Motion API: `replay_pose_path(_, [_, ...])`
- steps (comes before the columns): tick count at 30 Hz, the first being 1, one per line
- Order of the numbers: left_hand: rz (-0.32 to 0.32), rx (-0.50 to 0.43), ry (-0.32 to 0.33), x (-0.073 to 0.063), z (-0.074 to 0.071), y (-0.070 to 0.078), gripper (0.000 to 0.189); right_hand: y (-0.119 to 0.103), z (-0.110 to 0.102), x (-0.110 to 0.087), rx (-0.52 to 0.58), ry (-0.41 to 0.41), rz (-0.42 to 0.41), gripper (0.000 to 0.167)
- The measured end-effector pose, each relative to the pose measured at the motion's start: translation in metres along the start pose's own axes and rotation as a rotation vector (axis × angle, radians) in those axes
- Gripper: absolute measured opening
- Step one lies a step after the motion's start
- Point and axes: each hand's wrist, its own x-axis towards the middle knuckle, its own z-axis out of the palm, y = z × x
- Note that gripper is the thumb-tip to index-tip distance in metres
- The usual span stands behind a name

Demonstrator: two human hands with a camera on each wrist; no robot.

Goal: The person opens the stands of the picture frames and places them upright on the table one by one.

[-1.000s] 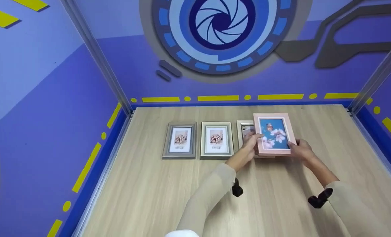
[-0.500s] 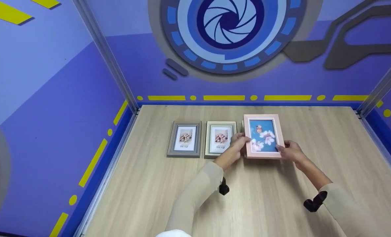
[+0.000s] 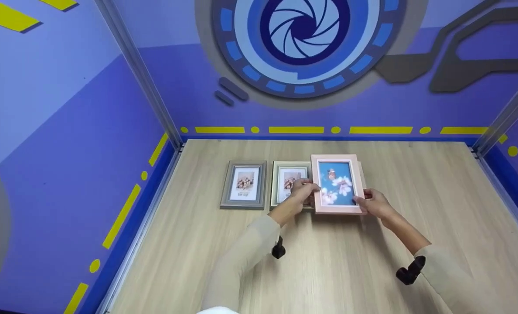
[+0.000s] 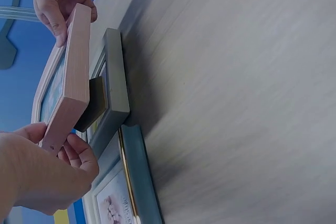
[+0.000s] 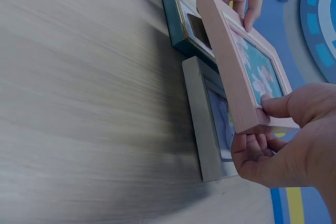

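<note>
Both hands hold a pink picture frame with a blue flower picture, raised above the table and tilted. My left hand pinches its left side, thumb on the front and fingers behind. At the lower right side my right hand pinches it the same way. Below it lies a pale picture frame, mostly hidden in the head view. A dark flap shows behind the pink frame in the left wrist view. The gold-toned picture frame is partly covered by my left hand and the pink frame.
A grey picture frame lies flat at the left end of the row. The wooden table is bounded by a blue back wall and side walls with metal corner posts. Black wrist cameras hang at both sleeves.
Both hands have carried the pink frame leftward, from right of the pale frame to above it, overlapping the gold-toned frame in the head view. The grip stays the same.
</note>
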Motion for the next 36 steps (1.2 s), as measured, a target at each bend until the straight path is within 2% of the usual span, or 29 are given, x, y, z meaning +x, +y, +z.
replay_pose_path(4, [0.026,0.037,0.009,-0.003,-0.004,0.003,0.033,0.002,0.007,0.000,0.001,-0.007,-0.021,0.063])
replay_pose_path(8, [0.083,0.066,0.035,-0.005,-0.008,0.008,0.021,0.001,0.012,0.001,0.012,-0.017,-0.041,0.061])
replay_pose_path(12, [0.141,0.097,0.067,-0.008,-0.013,0.012,0.016,0.001,0.016,0.002,0.043,-0.028,-0.040,0.057])
replay_pose_path(17, [0.219,0.153,0.104,-0.014,-0.011,0.015,0.016,-0.002,0.020,0.000,0.134,-0.051,0.011,0.058])
replay_pose_path(22, [0.349,0.205,0.122,-0.020,-0.008,0.019,0.019,-0.005,0.023,-0.004,0.259,-0.087,0.080,0.060])
replay_pose_path(25, [0.391,0.142,0.086,-0.024,-0.005,0.022,0.020,-0.007,0.025,-0.006,0.327,-0.106,0.109,0.054])
replay_pose_path(29, [0.385,0.052,0.053,-0.033,0.000,0.026,0.024,-0.007,0.030,-0.008,0.396,-0.129,0.138,0.049])
replay_pose_path(33, [0.385,0.013,0.028,-0.043,0.005,0.029,0.028,-0.005,0.033,-0.009,0.472,-0.175,0.122,0.048])
replay_pose_path(36, [0.408,-0.014,-0.004,-0.049,0.007,0.030,0.027,-0.002,0.036,-0.010,0.539,-0.214,0.100,0.038])
